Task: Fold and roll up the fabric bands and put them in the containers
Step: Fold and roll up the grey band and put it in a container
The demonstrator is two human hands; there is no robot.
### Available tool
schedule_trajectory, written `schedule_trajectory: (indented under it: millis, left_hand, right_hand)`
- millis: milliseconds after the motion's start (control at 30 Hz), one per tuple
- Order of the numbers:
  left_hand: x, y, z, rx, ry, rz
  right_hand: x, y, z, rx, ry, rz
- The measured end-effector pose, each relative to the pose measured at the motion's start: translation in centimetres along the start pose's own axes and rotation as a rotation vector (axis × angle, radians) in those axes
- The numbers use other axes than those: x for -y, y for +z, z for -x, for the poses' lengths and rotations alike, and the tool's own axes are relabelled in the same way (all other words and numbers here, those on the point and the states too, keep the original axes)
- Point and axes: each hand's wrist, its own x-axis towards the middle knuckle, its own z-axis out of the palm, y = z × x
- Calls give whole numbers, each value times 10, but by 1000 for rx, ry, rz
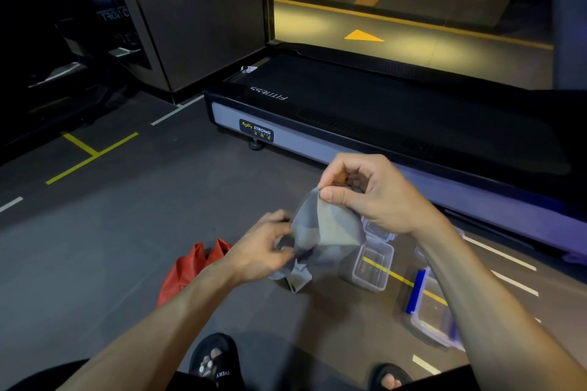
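A grey fabric band hangs in the air between my hands, above the floor. My right hand pinches its top edge between thumb and fingers. Lower down, my left hand grips the band's lower left part with curled fingers. A loose end of the band dangles below my left hand. A red fabric band lies bunched on the floor under my left forearm. A clear open plastic container stands on the floor just right of the grey band.
A second clear container sits behind the first. Another with a blue clip lid lies under my right forearm. A black treadmill runs across the back. My sandalled feet are at the bottom edge.
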Motion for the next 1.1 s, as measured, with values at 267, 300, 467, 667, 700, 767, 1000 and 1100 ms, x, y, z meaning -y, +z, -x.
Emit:
schedule_trajectory:
  millis: [267, 300, 467, 667, 700, 767, 1000, 1100]
  left_hand:
    - [5, -4, 6, -66, -20, 66]
    - [7, -4, 7, -70, -3, 61]
    - [13, -9, 9, -100, 72, -55]
    - [13, -11, 12, -81, 14, -20]
    - [14, -10, 12, -74, 14, -11]
    - [15, -9, 12, -59, 27, -26]
    - [13, -10, 8, -135, 48, -61]
    - [12, -12, 12, -140, 22, -5]
  right_hand:
    - [-12, -17, 4, -55, 37, 11]
    - [-15, -19, 5, -63, 50, 25]
    - [-31, -27, 9, -100, 115, 113]
    - [-41, -30, 10, -117, 152, 178]
    - [-40, -29, 10, -117, 150, 176]
    - [-37, -28, 9, -113, 140, 166]
    - [-37, -27, 7, -126, 127, 163]
    - [-41, -30, 8, -137, 150, 199]
